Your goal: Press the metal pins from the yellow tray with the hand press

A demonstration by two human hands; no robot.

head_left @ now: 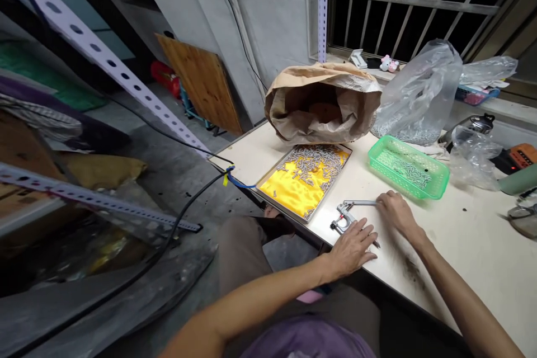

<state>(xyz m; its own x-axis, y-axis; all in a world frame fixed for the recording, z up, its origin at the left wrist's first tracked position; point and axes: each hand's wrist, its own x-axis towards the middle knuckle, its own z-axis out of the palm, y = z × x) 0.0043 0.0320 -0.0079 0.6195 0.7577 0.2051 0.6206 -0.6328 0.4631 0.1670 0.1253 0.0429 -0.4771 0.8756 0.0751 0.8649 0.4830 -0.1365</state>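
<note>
A metal plier-like tool [346,217] lies near the table's front edge, its jaw end with a black knob and a red mark pointing left. My right hand [396,213] has its fingers closed around the end of the tool's upper lever. Over the tool's lower part, my left hand [353,247] rests flat with its fingers spread. A dark pointed tip [376,244] shows beside the left fingers; whether it belongs to the tool I cannot tell. Left of the tool, a shallow tray [308,220] lined with yellow cloth [293,184] holds many small silvery metal pieces [312,162].
A green plastic basket [438,193] with similar small pieces stands beyond my right hand. Behind the tray an open brown paper bag [285,117] lies on its side, next to a clear plastic bag [423,89]. A black cable [184,207] runs to the table's left corner.
</note>
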